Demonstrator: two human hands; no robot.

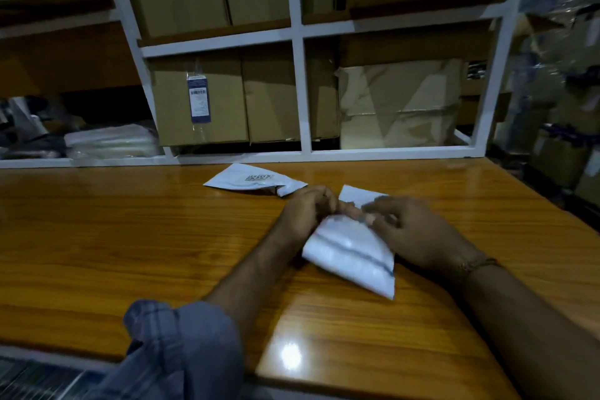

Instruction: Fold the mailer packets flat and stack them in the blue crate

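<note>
A person is sitting at a shiny wooden table (pixel 130 237). Both hands are working on a white mailer packet (pixel 352 252) that is lying on the table, near the middle of the view. The left hand (pixel 305 208) is curling its fingers over the packet's far edge, at about 10 o'clock from the packet's middle. The right hand (pixel 412 230) is at about 2 o'clock from it, with its fingertips pinching the same far edge. The two hands are close together, almost touching. The near end of the packet is lying flat, pointing to 5 o'clock.

A second white packet (pixel 251 183) is lying flat farther away, at 11 o'clock from the hands, with a small dark printed code on it.

Behind the table, a white shelf frame (pixel 300 91) is holding brown cardboard boxes (pixel 201 101).
</note>
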